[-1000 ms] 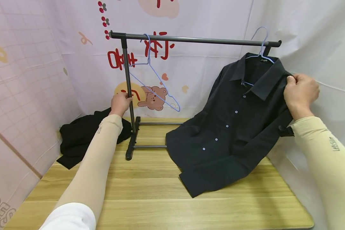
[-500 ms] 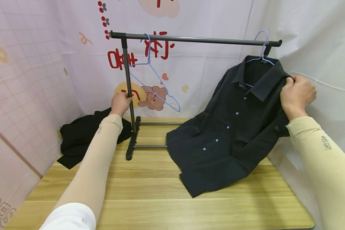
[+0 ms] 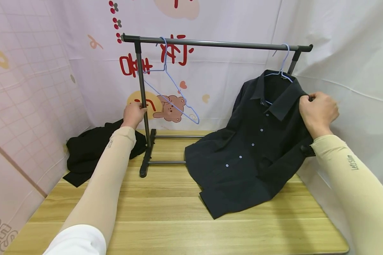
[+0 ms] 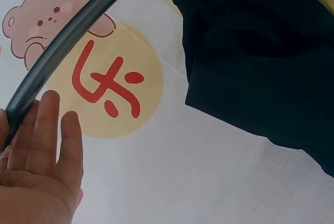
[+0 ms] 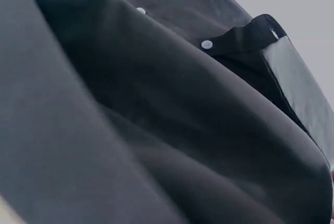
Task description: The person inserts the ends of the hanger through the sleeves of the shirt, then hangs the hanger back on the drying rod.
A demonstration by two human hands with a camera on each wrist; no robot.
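Wood-grained table [image 3: 166, 226] bearing the clothes rack [image 3: 223, 44]; near the rail's right end, the black shirt [image 3: 258, 148] hangs by a blue hanger [image 3: 281, 71]; my right hand [image 3: 320, 111] grips its shoulder, my left hand [image 3: 134, 115] holds the left post.

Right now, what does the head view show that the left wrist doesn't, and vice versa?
Head only: the buttoned black shirt, the right hand holding it near the shoulder, the bare blue hanger, and the rack's top bar.

Left wrist only: the palm side of the left hand, and the red character unobstructed.

Both: the left hand's grip on the rack post, the bear print, and the black cloth heap.
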